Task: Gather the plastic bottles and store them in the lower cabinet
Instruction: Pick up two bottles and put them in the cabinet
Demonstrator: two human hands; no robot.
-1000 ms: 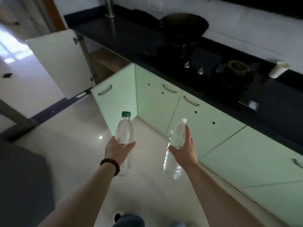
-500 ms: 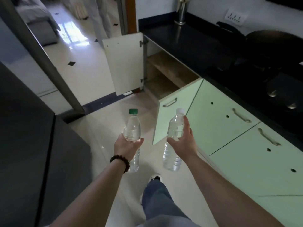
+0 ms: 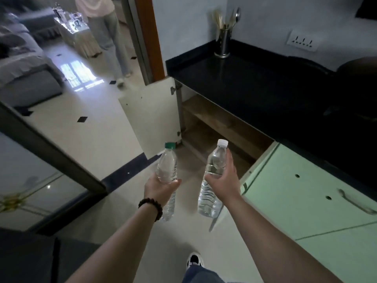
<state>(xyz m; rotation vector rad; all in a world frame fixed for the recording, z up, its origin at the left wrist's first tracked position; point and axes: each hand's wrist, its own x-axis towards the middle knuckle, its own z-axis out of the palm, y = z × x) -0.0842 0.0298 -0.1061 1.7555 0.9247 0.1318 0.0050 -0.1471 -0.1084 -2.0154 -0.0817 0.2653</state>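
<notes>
My left hand (image 3: 158, 189) grips a clear plastic bottle with a green cap (image 3: 167, 166), held upright above the floor. My right hand (image 3: 223, 180) grips a second clear bottle with a white cap (image 3: 215, 160), tilted slightly, water visible in its lower half. Just beyond both bottles stands the open lower cabinet (image 3: 216, 127) with a wooden shelf and floor inside. Its white door (image 3: 151, 115) is swung out to the left.
Pale green cabinet fronts (image 3: 306, 201) with metal handles run along the right under a black countertop (image 3: 255, 84). A steel utensil holder (image 3: 224, 40) stands at the counter's far corner. A person (image 3: 108, 31) stands in the doorway beyond. My shoe (image 3: 194, 260) is on the tiled floor.
I have walked toward the open cabinet, which now lies directly ahead and closer. Both hands still hold their bottles in the same way.
</notes>
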